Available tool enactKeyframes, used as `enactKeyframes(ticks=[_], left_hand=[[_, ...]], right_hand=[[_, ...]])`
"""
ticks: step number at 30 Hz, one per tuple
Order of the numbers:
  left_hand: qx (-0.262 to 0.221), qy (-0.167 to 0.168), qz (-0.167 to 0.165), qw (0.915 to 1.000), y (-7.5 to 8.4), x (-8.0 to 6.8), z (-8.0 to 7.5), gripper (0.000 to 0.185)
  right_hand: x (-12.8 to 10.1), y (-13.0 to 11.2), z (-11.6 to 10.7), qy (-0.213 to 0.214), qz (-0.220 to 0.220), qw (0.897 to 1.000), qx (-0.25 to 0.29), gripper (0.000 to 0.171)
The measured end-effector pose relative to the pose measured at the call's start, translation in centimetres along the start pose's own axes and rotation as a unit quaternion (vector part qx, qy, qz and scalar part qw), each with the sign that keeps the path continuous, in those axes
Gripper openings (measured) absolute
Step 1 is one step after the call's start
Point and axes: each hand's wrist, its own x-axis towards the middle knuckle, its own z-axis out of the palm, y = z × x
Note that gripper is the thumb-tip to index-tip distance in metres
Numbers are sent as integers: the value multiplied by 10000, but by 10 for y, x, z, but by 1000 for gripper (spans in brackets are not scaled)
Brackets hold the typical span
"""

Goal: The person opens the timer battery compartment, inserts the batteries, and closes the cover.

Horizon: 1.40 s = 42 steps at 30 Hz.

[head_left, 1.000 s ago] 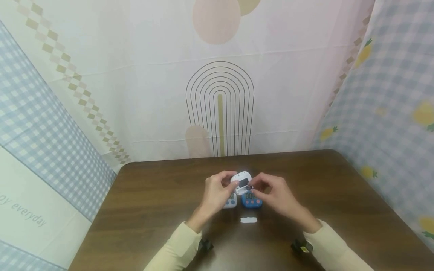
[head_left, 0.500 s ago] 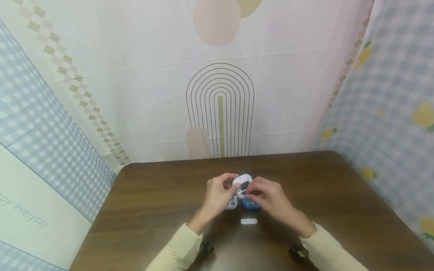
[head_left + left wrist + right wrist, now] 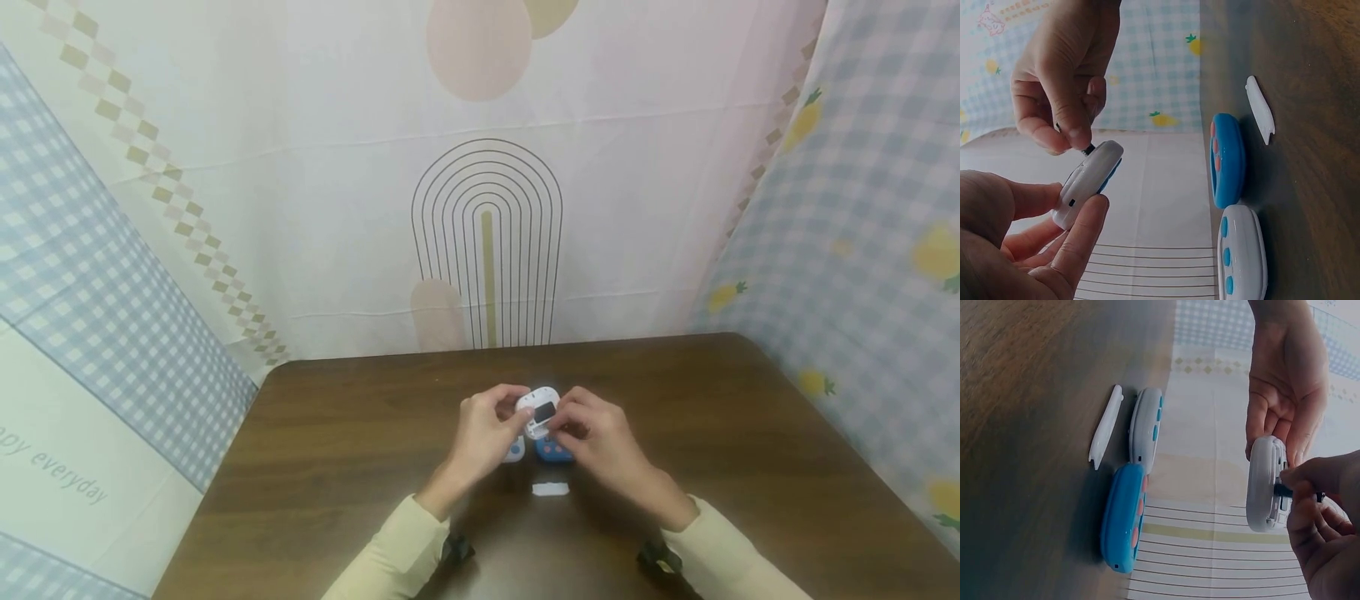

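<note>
My left hand [image 3: 486, 429] grips a white digital timer [image 3: 1090, 180] by its edges, thumb on the back and fingers on the front. The timer's back faces up toward me in the head view, showing a black rectangle [image 3: 544, 411] and an uncovered recess along the lower edge. With thumb and fingertips, my right hand [image 3: 603, 437] pinches a small dark battery [image 3: 1282, 490] right at that recess. Most of the battery is hidden behind the fingers. Both hands are raised above the wooden table [image 3: 337, 442].
Below the hands stand a white timer with blue buttons [image 3: 1244, 253] and a blue timer with pink buttons [image 3: 1230, 161], side by side. Nearer to me lies a thin white battery cover [image 3: 551, 489]. Patterned cloth [image 3: 360, 208] hangs behind the table and along both sides.
My right hand has moved slightly left and down onto the timer's recess with the battery. The held timer has shifted slightly and tilted; the things on the table have not moved.
</note>
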Motion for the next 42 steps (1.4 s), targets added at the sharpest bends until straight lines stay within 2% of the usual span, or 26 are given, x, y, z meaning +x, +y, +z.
enactKeyframes(ticks=[5, 11, 18, 31, 42], left_hand=[[42, 29, 27, 10000, 1, 0, 1, 22], [171, 132, 173, 9996, 0, 1, 1, 21], [137, 76, 56, 9999, 1, 0, 0, 21], [252, 35, 106, 9996, 1, -1, 2, 21], [119, -61, 48, 9999, 4, -3, 2, 21]], right_hand=[[-1, -3, 0, -62, 151, 9998, 146, 36], [0, -3, 1, -189, -111, 9994, 274, 27], [0, -3, 2, -249, -104, 9991, 322, 18], [-2, -4, 7, -213, 205, 9989, 362, 29], [-4, -5, 9, -35, 202, 9997, 148, 30]])
